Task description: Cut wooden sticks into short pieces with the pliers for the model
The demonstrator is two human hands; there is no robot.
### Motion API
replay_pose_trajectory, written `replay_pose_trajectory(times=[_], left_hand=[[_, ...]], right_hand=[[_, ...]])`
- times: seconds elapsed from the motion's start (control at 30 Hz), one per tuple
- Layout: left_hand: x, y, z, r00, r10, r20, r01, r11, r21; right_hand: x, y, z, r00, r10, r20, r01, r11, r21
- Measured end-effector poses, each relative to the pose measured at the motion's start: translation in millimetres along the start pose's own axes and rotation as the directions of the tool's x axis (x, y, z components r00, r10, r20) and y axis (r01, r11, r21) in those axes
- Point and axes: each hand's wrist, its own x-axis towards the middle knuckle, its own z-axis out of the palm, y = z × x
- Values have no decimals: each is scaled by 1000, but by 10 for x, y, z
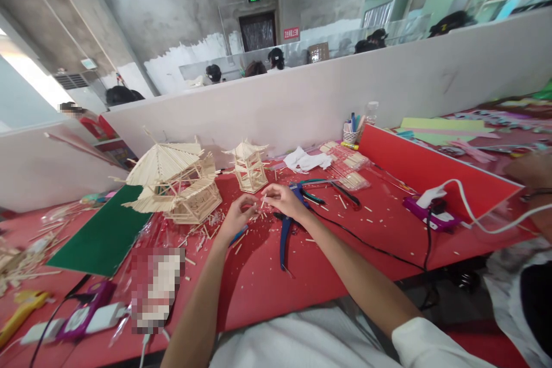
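Over the red table, my left hand (238,215) and my right hand (284,201) are held close together. A short pale wooden stick piece (263,204) shows at the fingertips of my right hand, which are pinched on it. The fingers of my left hand are curled together; what they hold, if anything, is too small to make out. Just behind my hands stands a small wooden stick pagoda (250,168). A larger stick pavilion (172,184) with layered roofs is to the left. Beside my right wrist lies a blue glue gun (284,241).
Pliers (345,192), a white cloth (305,160) and bagged sticks (347,167) lie behind to the right. A red board (431,169) leans near a purple power strip (431,215). A green board (101,236) lies left. Wood scraps litter the red table (254,299). Another person sits right.
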Motion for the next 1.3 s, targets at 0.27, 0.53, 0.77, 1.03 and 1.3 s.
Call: replay_pose_trajectory(times=[0.27,0.53,0.77,1.03,1.3], left_hand=[[-18,10,9,999,28,39,-32,992,118],[-18,0,16,996,81,36,-85,989,117],[-29,-12,28,982,183,51,-189,962,197],[-17,31,35,993,114,8,-115,989,95],[4,53,44,997,58,-51,-59,998,-22]], right_hand=[[13,13,3,999,-7,-41,9,999,50],[19,55,16,999,10,-34,-7,995,105],[9,50,25,1000,24,-9,-22,987,162],[3,14,29,1000,-6,-17,8,995,102],[-2,8,36,998,-47,-31,48,998,48]])
